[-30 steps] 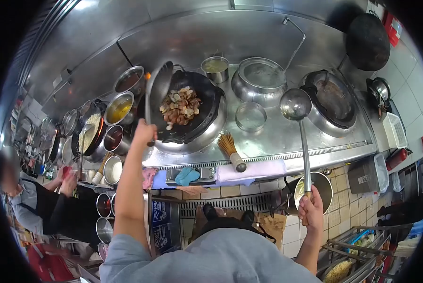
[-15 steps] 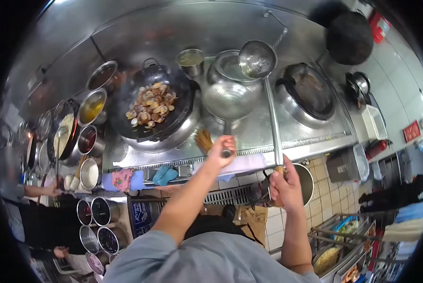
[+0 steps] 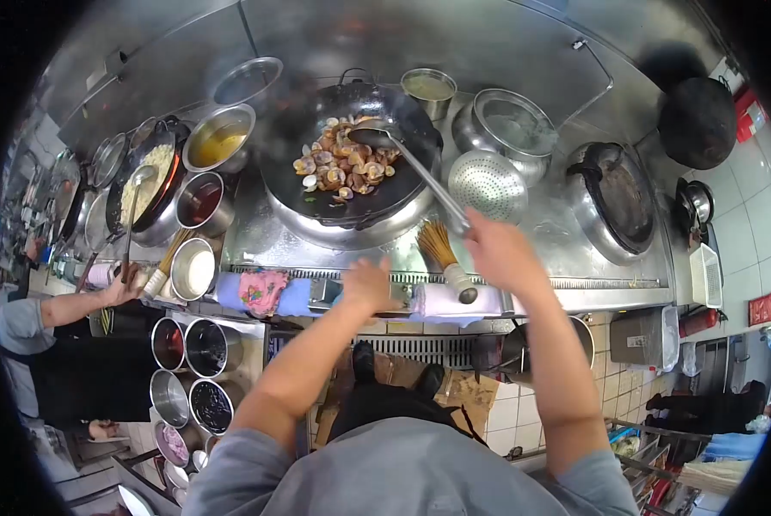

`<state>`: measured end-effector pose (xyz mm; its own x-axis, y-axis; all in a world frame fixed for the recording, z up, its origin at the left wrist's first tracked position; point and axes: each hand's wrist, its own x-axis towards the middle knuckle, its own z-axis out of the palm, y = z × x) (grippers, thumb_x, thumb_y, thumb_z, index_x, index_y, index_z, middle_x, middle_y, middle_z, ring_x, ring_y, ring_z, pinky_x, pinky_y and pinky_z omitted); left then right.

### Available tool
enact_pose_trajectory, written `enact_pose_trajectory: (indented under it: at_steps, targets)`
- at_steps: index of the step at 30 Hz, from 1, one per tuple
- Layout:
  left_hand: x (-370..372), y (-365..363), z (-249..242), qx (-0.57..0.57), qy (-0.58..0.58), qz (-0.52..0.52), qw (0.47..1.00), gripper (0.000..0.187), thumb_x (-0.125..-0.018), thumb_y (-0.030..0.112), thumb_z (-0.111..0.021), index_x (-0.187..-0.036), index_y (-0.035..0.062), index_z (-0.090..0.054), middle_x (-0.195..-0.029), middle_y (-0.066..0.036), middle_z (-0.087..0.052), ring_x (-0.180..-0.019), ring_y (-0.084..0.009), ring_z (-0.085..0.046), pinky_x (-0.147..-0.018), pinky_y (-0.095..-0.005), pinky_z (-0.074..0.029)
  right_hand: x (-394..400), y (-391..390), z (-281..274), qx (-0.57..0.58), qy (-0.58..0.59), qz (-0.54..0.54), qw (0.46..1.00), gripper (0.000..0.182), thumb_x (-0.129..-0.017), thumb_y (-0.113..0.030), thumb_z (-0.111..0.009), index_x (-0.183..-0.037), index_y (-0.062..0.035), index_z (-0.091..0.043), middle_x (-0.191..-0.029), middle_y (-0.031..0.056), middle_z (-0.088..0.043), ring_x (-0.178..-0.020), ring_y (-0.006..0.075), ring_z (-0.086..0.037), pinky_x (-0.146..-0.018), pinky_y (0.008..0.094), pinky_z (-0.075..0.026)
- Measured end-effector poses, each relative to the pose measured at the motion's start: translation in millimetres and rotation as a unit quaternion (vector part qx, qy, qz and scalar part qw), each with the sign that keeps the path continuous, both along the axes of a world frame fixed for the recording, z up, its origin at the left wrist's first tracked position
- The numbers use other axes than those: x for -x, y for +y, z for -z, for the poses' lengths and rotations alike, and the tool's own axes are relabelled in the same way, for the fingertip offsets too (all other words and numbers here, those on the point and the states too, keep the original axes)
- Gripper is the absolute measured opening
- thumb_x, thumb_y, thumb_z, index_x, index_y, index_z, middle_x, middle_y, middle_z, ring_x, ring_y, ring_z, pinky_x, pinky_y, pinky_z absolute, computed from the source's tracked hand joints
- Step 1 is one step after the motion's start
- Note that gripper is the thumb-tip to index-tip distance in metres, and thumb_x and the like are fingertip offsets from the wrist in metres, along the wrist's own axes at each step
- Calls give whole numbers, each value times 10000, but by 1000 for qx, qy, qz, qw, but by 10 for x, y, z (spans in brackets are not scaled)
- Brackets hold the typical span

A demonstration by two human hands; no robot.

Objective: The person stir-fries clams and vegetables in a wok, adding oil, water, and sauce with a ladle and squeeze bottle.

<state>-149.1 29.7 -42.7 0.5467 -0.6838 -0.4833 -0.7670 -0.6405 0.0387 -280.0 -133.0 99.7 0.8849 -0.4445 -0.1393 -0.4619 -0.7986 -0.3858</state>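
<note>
My right hand [image 3: 504, 251] is closed around the handle of a long metal ladle [image 3: 428, 176]. The ladle's bowl rests among the clams [image 3: 342, 163] in a large black wok [image 3: 295, 185]. At the counter's front edge, my left hand [image 3: 368, 285] has its fingers stretched out and holds nothing that I can see. A perforated metal strainer [image 3: 488, 183] lies on the stove top, just beyond my right hand. Between my hands lies a bamboo wok brush [image 3: 438, 243], its handle end over a folded pale towel [image 3: 464, 298].
Right of the strainer sit a lidded metal pot [image 3: 514, 125] and another wok [image 3: 622, 198]. Bowls of yellow liquid [image 3: 219, 146] and red sauce [image 3: 203, 202] stand left of the wok. A co-worker's hand [image 3: 124, 285] holds another ladle at the far left.
The strainer has left my left hand and lies on the stove. My right hand has lowered the ladle leftward into the clams. The view has shifted left.
</note>
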Motion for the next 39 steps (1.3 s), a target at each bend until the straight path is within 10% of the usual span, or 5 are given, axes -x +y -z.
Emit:
enact_pose_trajectory:
  at_steps: [9,11,14,17,39]
  targets:
    - [-454,611,773,117,173,-74,975,824,-755,368,-775,-1389,63,-346,-1133,-199,-621,-1035,-306,-638,-830,-429,-515,-364,864,1114,47,77,6,996,595,-896,-122,-494,-1463,-111,-315,-897,249,-651,-791,404,-653,-719,502,-517]
    - [-727,862,1383,409,230,-220,855,654,-798,265,-734,-1315,16,-420,-1078,-162,-643,-971,-300,-645,-818,-438,-519,-51,674,842,28,119,31,992,599,-887,-129,-504,-1460,-130,-328,-853,239,-654,-796,412,-649,-726,508,-509]
    - [-1055,973,846,463,644,-487,366,281,-864,227,-635,-1070,47,-572,-985,-134,-648,-833,-259,-645,-740,-380,-536,44,492,752,38,76,58,995,581,-889,-167,-509,-1447,-124,-355,-824,234,-653,-777,412,-639,-712,507,-502]
    - [-1321,656,635,470,655,-502,313,275,-885,404,-593,-968,143,-567,-781,-51,-616,-767,-236,-629,-643,-359,-513,-434,491,956,80,54,76,992,590,-892,-190,-525,-1452,-121,-354,-833,228,-659,-775,398,-642,-702,497,-505]
    - [-796,724,-83,383,696,-520,314,103,-887,224,-543,-863,125,-560,-756,-43,-578,-699,-221,-584,-717,-404,-523,650,991,-1288,-82,124,-63,987,664,-844,-97,-605,-1457,-191,-368,-765,115,-617,-684,335,-608,-643,383,-478]
